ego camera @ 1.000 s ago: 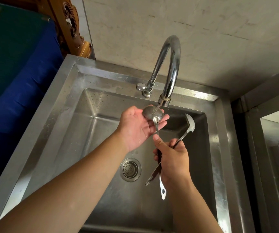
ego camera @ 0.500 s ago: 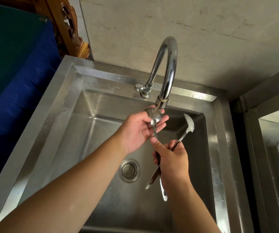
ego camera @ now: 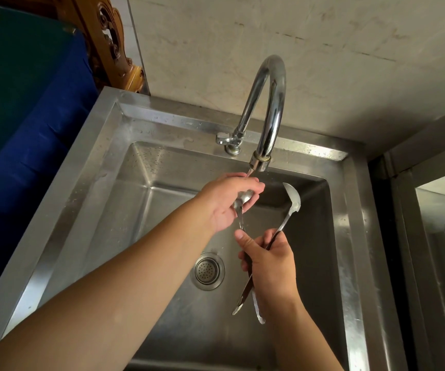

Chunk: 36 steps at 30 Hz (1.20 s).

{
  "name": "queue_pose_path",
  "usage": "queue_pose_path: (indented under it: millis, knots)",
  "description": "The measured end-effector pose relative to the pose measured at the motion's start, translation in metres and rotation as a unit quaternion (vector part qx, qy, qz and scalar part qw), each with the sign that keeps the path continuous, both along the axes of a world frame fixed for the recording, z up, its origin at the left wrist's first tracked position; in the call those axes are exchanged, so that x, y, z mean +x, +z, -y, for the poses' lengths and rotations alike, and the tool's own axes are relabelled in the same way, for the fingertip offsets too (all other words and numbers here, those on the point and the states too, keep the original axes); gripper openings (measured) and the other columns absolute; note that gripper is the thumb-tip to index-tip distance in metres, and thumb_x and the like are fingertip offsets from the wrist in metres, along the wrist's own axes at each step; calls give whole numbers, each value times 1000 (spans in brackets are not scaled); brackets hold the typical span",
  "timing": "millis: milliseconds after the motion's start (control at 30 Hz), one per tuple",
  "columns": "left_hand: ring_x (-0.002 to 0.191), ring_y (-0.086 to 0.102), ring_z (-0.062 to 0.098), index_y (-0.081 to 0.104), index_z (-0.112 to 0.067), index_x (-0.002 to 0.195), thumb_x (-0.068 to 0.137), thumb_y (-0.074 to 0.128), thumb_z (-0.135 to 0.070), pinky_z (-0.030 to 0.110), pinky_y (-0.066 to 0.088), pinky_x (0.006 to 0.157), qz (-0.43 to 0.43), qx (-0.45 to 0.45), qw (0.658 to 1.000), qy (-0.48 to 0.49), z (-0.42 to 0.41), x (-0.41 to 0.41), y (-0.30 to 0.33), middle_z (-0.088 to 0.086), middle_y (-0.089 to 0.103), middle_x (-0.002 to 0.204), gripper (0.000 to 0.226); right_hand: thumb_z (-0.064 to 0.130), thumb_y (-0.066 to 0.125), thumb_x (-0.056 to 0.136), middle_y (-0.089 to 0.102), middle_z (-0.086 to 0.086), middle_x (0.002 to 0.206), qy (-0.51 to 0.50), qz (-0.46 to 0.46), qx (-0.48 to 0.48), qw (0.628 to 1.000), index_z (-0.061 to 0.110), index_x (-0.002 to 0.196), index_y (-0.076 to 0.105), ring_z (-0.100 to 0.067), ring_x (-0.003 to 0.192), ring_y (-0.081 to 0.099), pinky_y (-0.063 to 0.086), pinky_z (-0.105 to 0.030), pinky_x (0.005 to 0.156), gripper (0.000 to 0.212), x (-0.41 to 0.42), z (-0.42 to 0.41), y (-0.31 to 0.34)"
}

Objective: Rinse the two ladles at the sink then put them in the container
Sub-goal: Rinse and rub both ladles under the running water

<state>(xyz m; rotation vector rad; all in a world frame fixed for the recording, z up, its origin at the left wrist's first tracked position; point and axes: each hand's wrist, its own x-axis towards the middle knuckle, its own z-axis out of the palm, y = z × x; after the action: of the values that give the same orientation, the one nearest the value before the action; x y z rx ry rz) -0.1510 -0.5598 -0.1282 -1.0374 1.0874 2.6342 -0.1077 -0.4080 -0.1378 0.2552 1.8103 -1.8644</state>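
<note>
Over the steel sink (ego camera: 103, 167), my right hand (ego camera: 272, 266) grips the handles of two steel ladles together. One ladle's bowl (ego camera: 242, 198) sits under the tap spout (ego camera: 260, 162), and my left hand (ego camera: 226, 202) is wrapped around it, fingers over the top. The second ladle (ego camera: 292, 199) sticks up to the right, its bowl free in the air. Both handle ends poke out below my right hand. No container is in view.
The curved tap (ego camera: 269, 103) rises from the sink's back rim, with its lever (ego camera: 222, 137) on the left. A round drain strainer (ego camera: 207, 270) lies in the basin floor. Blue cloth (ego camera: 28, 145) lies to the left, and another steel unit (ego camera: 440, 236) stands on the right.
My left hand has rolled over the first ladle's bowl, from cupping it beneath to covering it from above. My right hand and the second ladle have barely moved.
</note>
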Motion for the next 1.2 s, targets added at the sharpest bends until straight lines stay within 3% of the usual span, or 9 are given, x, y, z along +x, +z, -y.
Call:
queue_pose_path:
  millis: [100, 267, 400, 567, 667, 967, 1133, 1200]
  knots:
    - [53, 66, 11, 66, -6, 88, 87, 73, -9, 18, 51, 44, 33, 11, 999, -28, 2, -8, 5, 6, 70, 66, 8, 26, 91, 63, 55, -1, 55, 1, 17, -26, 1000, 21, 76, 38, -17, 47, 56, 46, -26, 45, 55, -1, -1, -1]
    - [50, 71, 20, 57, -8, 102, 108, 40, -31, 27, 59, 46, 66, 79, 994, 43, 9, -12, 13, 11, 74, 64, 29, 17, 92, 67, 57, -5, 58, 26, 68, -91, 993, 29, 61, 45, -17, 48, 54, 42, -25, 44, 49, -7, -2, -2]
    - [71, 78, 27, 61, -2, 123, 107, 32, -46, 34, 63, 57, 31, 94, 995, 26, 12, -2, 12, 15, 80, 88, 55, 17, 88, 66, 56, -6, 60, 16, 114, -147, 982, 25, 64, 42, -15, 48, 53, 42, -23, 43, 47, -8, -2, -1]
    - [101, 75, 32, 57, -2, 136, 105, 36, -48, 41, 63, 78, -28, 143, 989, 27, 11, 14, 3, 19, 72, 122, 60, 18, 82, 75, 63, -2, 64, -12, 155, -172, 973, 23, 73, 44, -11, 49, 56, 46, -22, 44, 38, -7, -4, -3]
    - [109, 71, 31, 53, -2, 140, 104, 38, -48, 41, 62, 83, -65, 151, 986, 33, 7, 22, 1, 19, 66, 134, 60, 19, 81, 75, 63, -1, 64, -23, 149, -167, 974, 22, 76, 44, -10, 49, 56, 46, -22, 45, 38, -7, -3, -3]
    - [116, 66, 35, 40, 9, 146, 94, 62, -29, 43, 59, 89, -170, 126, 976, 43, 6, 29, 5, 34, 45, 147, 68, 14, 81, 73, 62, -2, 62, -46, 103, -193, 975, 25, 68, 43, -13, 48, 56, 44, -23, 43, 40, -6, -1, 0]
    - [114, 68, 33, 52, 11, 131, 91, 63, 6, 34, 57, 89, -218, 54, 974, -19, 4, 29, 3, 23, 66, 125, 43, 12, 84, 69, 46, -3, 60, -38, 71, -172, 982, 25, 65, 42, -15, 48, 54, 41, -25, 43, 45, -5, -1, 1]
    - [110, 71, 30, 52, 10, 132, 84, 65, 16, 31, 58, 84, -203, 31, 978, -33, 2, 27, 5, 18, 69, 120, 50, 15, 86, 67, 49, -4, 60, -30, 59, -150, 986, 26, 64, 41, -16, 49, 53, 41, -25, 44, 46, -4, -3, 1]
